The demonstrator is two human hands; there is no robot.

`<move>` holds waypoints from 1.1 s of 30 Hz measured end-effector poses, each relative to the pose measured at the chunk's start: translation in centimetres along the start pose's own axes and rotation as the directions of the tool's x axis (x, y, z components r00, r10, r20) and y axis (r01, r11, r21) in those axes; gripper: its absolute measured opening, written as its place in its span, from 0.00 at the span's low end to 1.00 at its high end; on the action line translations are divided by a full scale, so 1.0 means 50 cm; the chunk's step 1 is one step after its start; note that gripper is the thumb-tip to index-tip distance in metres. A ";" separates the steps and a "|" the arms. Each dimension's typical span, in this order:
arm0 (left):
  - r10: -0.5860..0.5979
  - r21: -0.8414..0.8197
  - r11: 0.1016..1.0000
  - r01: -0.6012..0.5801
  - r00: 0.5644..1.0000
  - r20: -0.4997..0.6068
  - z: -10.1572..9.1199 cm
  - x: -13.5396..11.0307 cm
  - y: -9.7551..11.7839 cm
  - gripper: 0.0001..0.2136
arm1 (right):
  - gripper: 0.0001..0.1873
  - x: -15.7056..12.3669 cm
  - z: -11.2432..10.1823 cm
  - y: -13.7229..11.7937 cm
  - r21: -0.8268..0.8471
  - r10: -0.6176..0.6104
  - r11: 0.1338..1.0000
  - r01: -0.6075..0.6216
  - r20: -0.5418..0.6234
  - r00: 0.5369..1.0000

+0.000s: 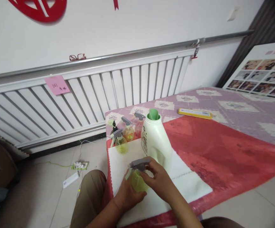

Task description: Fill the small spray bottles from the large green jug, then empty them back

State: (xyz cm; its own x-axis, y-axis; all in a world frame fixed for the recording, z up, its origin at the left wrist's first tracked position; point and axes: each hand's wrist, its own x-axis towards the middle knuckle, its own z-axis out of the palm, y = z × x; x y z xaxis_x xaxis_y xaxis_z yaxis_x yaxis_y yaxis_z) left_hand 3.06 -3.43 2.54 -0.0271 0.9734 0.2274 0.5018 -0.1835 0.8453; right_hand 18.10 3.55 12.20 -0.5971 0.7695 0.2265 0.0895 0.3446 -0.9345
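Observation:
My left hand (126,193) is wrapped round the body of a small yellow-green spray bottle (137,181) standing on a white cloth (189,185). My right hand (158,179) grips the bottle's grey trigger head (139,164) from the right, fingers closed on it. Just behind stands a large white detergent jug (156,142) with an open green spout. Three more small spray bottles (125,134) stand near the bed's far left corner.
The white cloth lies on a red sheet (223,152) over a patterned purple cover. A yellow flat box (195,113) lies farther back. A white radiator (80,95) lines the wall. A white device and cable (71,180) lie on the tiled floor at left.

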 end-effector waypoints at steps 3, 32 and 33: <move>-0.022 0.028 0.999 0.021 1.000 0.009 -0.001 -0.001 0.001 0.30 | 0.12 -0.001 -0.006 -0.001 0.017 0.009 1.000 -0.009 0.047 0.999; -0.115 0.009 0.993 0.116 0.993 -0.019 0.010 -0.011 -0.012 0.29 | 0.12 -0.002 -0.014 0.005 0.054 -0.017 0.998 0.011 0.110 0.994; -0.124 0.009 0.992 0.124 0.992 -0.019 0.010 -0.011 -0.010 0.29 | 0.12 -0.002 -0.014 0.006 0.053 -0.018 0.999 0.012 0.110 0.994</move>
State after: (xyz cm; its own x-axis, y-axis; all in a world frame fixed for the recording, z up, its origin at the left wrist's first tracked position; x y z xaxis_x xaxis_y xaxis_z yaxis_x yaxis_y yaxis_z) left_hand 3.26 -3.80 1.75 -0.1058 0.9859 0.1300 0.5020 -0.0599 0.8628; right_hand 18.76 3.94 12.10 -0.6829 0.6993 0.2113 0.0399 0.3245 -0.9450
